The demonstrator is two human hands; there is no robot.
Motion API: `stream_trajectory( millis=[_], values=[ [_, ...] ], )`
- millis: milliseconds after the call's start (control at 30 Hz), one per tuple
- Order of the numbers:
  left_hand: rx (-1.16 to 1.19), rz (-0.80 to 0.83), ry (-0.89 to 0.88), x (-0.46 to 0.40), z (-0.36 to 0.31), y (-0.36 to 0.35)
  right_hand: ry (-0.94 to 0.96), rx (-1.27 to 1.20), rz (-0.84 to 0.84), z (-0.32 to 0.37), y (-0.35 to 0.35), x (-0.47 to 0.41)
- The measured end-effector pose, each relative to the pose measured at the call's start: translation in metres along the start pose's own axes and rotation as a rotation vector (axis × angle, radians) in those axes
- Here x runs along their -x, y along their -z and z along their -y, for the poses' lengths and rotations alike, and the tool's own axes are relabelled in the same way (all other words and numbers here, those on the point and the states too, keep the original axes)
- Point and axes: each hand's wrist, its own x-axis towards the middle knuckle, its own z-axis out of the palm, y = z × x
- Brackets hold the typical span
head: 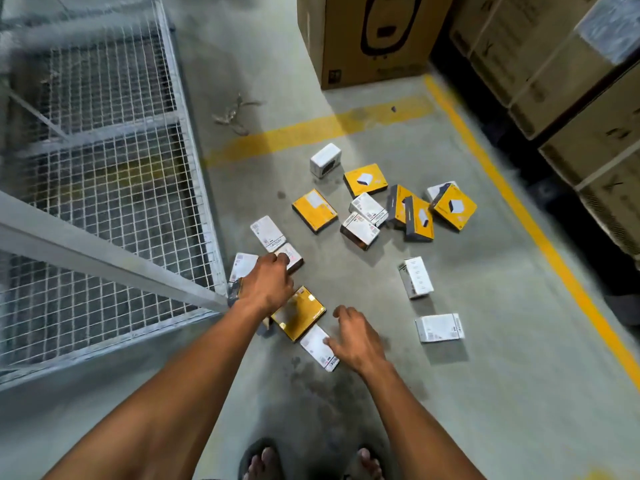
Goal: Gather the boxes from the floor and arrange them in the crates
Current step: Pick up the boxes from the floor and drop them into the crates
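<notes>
Several small yellow and white boxes lie scattered on the concrete floor. My left hand [268, 282] reaches down with its fingers curled on the near edge of a white box [293, 257]; whether it grips is unclear. My right hand [353, 336] is spread, fingertips touching a flat white box [317, 346] that lies on the floor. A yellow box [298, 313] sits between my two hands. Another white box [242, 266] is partly hidden behind my left wrist. A wire-mesh crate [114, 258] stands to the left, its corner close to my left forearm.
More boxes lie farther out, among them a yellow one [314, 210] and white ones [415, 277] [440, 327]. Large cardboard cartons [363, 39] [571, 98] stand at the back and right. A yellow floor line [540, 233] runs along the right. My sandalled feet [263, 462] show at the bottom.
</notes>
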Motion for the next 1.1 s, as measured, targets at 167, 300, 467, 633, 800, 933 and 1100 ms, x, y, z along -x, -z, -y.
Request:
stream_trajectory(
  millis=[167,300,467,633,800,933,1100],
  values=[
    [0.009,-0.015,0.008,-0.055,0.025,-0.071,0.021,0.131,0.084,-0.029,-0.084,-0.045],
    [-0.066,0.014,0.042,-0.095,0.039,-0.112,0.021,0.227,0.077,-0.045,-0.139,-0.071],
    [-0.142,0.025,0.076,-0.133,0.060,-0.154,0.002,0.258,0.054,-0.052,-0.191,-0.096],
    [-0.118,0.017,0.127,-0.161,0.079,-0.178,-0.035,0.199,0.038,-0.053,-0.212,-0.120],
    [-0.090,0.004,0.129,-0.175,0.091,-0.185,-0.131,-0.056,0.034,-0.065,-0.198,-0.132],
    [-0.064,-0.021,0.099,-0.173,0.100,-0.185,-0.246,-0.311,-0.018,-0.073,-0.169,-0.142],
    [0.189,-0.040,0.155,-0.146,0.082,-0.171,-0.366,-0.703,-0.156,-0.077,-0.121,-0.151]
  ],
)
